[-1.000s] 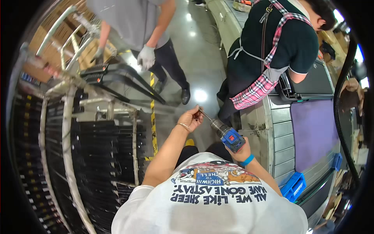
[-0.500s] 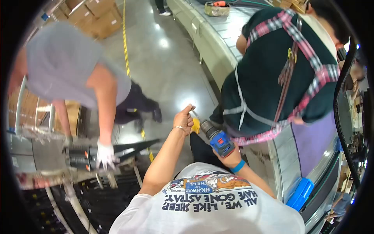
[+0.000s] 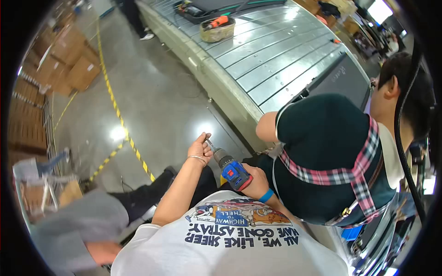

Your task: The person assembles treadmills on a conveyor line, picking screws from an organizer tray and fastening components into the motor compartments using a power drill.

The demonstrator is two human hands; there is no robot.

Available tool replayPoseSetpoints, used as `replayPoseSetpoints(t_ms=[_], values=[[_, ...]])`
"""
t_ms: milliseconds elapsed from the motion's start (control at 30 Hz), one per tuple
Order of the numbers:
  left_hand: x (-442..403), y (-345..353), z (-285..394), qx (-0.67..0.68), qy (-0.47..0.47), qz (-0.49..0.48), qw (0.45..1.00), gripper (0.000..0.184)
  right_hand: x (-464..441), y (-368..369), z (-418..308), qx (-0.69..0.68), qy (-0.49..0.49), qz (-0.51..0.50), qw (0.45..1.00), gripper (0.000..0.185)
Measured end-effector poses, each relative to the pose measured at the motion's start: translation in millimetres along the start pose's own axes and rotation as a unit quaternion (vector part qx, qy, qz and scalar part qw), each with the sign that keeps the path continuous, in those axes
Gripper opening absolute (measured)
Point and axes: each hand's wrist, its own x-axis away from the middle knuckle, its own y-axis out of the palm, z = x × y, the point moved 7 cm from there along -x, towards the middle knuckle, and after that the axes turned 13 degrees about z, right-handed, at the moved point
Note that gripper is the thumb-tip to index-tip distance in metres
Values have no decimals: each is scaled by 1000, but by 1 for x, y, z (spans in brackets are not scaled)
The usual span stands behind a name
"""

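My right hand (image 3: 258,183) is wrapped round the grip of a blue and black cordless drill (image 3: 235,174). Its chuck (image 3: 222,158) points away from me to the upper left. A thin metal bit (image 3: 211,145) sticks out of the chuck toward my left hand (image 3: 200,149). The fingers of that hand are pinched together at the far end of the bit. Whatever small thing lies between the fingertips, I cannot make out.
Close on my right a co-worker in a plaid-strapped apron (image 3: 322,170) bends beside the slatted conveyor (image 3: 258,50), which bears a dark panel (image 3: 340,83) and a small basket (image 3: 217,30). Another person's blurred grey shirt (image 3: 78,230) is at lower left. Cartons (image 3: 69,50) stand beyond yellow-black floor tape (image 3: 115,103).
My view has turned right, bringing more of the conveyor and the dark panel into sight. The drill and both hands keep the same hold. The grey-shirted person has shifted lower in the view.
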Motion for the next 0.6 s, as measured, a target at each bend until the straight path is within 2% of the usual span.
replayPoseSetpoints(t_ms=[100, 233, 333, 400, 500, 533, 600], values=[[-53, 33, 20, -63, -31, -12, 997, 22, -37, 12, 18, -15, 76, 25, 997, 39], [-100, 89, 64, -134, -58, -54, 988, 21, -89, 41, 41, 4, 122, 100, 988, 35], [-131, 117, 97, -169, -51, -58, 983, 23, -125, 71, 51, -118, 161, 153, 968, 34], [-146, 134, 109, -191, -55, -53, 979, 23, -141, 79, 52, -123, 182, 156, 963, 37], [-166, 167, 115, -226, -67, -41, 971, 23, -173, 71, 35, -15, 224, 157, 962, 40], [-170, 179, 110, -241, -74, -42, 967, 23, -176, 69, 39, -34, 218, 190, 957, 40], [-185, 198, 96, -263, -91, -51, 959, 23, -178, 65, 58, 15, 220, 220, 950, 44]])
